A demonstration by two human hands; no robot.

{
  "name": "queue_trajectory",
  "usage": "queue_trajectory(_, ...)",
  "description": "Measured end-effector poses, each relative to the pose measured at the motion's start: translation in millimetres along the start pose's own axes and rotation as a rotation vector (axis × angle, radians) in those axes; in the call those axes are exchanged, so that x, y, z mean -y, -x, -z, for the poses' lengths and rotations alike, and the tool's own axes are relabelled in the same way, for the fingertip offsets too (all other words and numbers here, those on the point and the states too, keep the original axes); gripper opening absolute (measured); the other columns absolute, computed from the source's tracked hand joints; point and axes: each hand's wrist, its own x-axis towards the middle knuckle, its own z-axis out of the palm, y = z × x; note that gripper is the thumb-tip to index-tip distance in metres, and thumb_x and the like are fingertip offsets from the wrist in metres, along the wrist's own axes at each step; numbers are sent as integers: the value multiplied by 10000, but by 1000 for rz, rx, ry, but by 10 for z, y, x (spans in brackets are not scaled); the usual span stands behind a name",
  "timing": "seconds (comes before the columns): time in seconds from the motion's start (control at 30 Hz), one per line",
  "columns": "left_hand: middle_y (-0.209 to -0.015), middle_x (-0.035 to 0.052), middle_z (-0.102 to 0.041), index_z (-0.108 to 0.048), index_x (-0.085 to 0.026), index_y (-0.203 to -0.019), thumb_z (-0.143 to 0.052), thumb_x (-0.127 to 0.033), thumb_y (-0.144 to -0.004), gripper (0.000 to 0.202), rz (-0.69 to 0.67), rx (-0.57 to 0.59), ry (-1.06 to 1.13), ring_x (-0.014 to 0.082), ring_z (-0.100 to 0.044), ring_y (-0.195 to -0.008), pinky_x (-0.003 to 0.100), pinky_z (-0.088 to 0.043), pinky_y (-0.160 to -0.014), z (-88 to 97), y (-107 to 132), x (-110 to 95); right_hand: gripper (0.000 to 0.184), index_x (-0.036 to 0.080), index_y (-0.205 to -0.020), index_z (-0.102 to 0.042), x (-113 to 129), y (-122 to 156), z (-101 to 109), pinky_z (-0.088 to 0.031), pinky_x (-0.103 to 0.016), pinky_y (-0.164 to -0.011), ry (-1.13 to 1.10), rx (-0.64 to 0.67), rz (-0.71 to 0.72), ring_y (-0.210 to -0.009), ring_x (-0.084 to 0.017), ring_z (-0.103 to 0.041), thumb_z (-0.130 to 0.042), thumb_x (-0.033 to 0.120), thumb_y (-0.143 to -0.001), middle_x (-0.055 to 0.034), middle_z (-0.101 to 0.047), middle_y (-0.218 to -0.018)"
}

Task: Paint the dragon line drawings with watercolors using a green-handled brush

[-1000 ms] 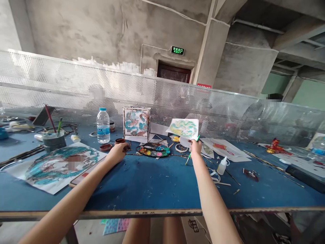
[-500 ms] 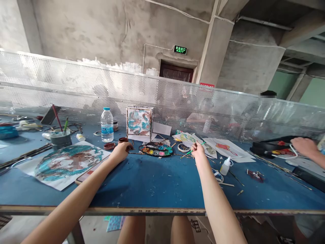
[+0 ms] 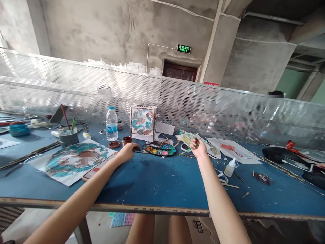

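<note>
My right hand (image 3: 199, 148) is closed around a slim green paintbrush (image 3: 191, 148), palm turned partly up, above the papers behind it. My left hand (image 3: 127, 152) rests on the blue table with curled, dark-stained fingers; what they grip, if anything, is hidden. Just behind it stands an open brown paint jar (image 3: 127, 140), its lid (image 3: 114, 144) lying to the left. Between my hands sits a black paint palette (image 3: 159, 149) with several colours. Behind the palette a framed teal-and-brown picture (image 3: 143, 121) stands upright.
A larger teal-and-brown painting (image 3: 58, 167) lies left, overlapping a phone (image 3: 92, 171). Nearby stand a water bottle (image 3: 112, 127) and a grey brush cup (image 3: 68, 137). A white glue bottle (image 3: 230, 167) stands right. A perforated metal screen (image 3: 182, 98) runs along the back. Another person's hand (image 3: 321, 165) shows far right.
My right hand has rolled palm-upward with the paintbrush still in it. My left hand stays beside the jar. The other person's hand has drawn back toward the right edge. The view has shifted slightly.
</note>
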Motion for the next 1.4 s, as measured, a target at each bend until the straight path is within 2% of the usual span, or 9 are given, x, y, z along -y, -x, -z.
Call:
queue_trajectory(0.1,-842,53,-654,-646,-145,-892,-627,-160,-545,348,-13,-39,478,167,-586,-731,298,-520,-664,215,26,-94,351,180,-662,-411,-2,-4,8,-243,-137,-298,-22,-7,-6,-341,-39,-268,-230,298,-939,59,-353,-523)
queue_trajectory(0.23,-893,31,-636,-631,-177,-878,-699,-77,-490,407,21,-373,1041,104,-577,-679,228,-515,-606,538,84,-122,362,174,-665,-422,-9,0,0,-230,-134,-299,-46,-6,-27,-339,-36,-272,-214,278,-943,56,-364,-513)
queue_trajectory(0.4,-885,10,-618,-628,-235,-865,-618,-25,-571,362,-12,-584,1256,90,-566,-693,217,-500,-612,759,150,-57,376,173,-660,-414,-16,-6,-5,-221,-134,-299,-63,2,-44,-336,-30,-275,-207,295,-949,63,-354,-517)
queue_trajectory(0.53,-851,-24,-593,-607,-254,-832,-599,-34,-617,307,-54,-606,1266,74,-544,-706,220,-490,-674,895,190,-90,403,171,-650,-414,-16,-22,-5,-225,-130,-304,-77,16,-46,-333,-27,-276,-174,280,-955,63,-347,-511)
queue_trajectory(0.67,-871,-33,-594,-589,-227,-805,-644,-2,-527,361,-59,-519,1252,75,-524,-711,221,-480,-677,1003,396,-252,389,175,-656,-428,-26,-31,-5,-226,-130,-297,-81,21,-42,-334,-30,-287,-212,306,-951,59,-362,-508)
queue_trajectory(0.77,-837,-15,-589,-608,-200,-784,-714,-51,-482,353,-38,-505,984,93,-519,-729,201,-455,-643,1024,703,-326,368,176,-668,-441,-29,-20,-18,-222,-134,-286,-85,23,-46,-330,-32,-294,-254,332,-944,58,-378,-504)
queue_trajectory(0.93,-691,-11,-542,-640,-167,-838,-694,-209,-519,326,222,-542,496,114,-488,-655,218,-402,-562,1045,1022,-160,384,170,-667,-452,-22,21,-72,-219,-147,-272,-130,3,-73,-314,-37,-298,-241,325,-948,53,-406,-482)
queue_trajectory(1.17,-799,24,-607,-634,-144,-855,-610,-195,-547,313,149,-476,327,120,-485,-680,253,-406,-638,1107,660,-113,388,168,-618,-429,-19,43,-116,-300,-151,-323,-179,15,-43,-346,-53,-358,-211,222,-934,44,-392,-447)
queue_trajectory(1.4,-772,23,-641,-648,-157,-758,-524,-133,-491,295,132,-394,274,130,-503,-631,254,-433,-585,922,265,-186,352,171,-616,-418,0,39,-103,-320,-157,-347,-197,31,-42,-362,-59,-374,-233,216,-913,44,-405,-464)
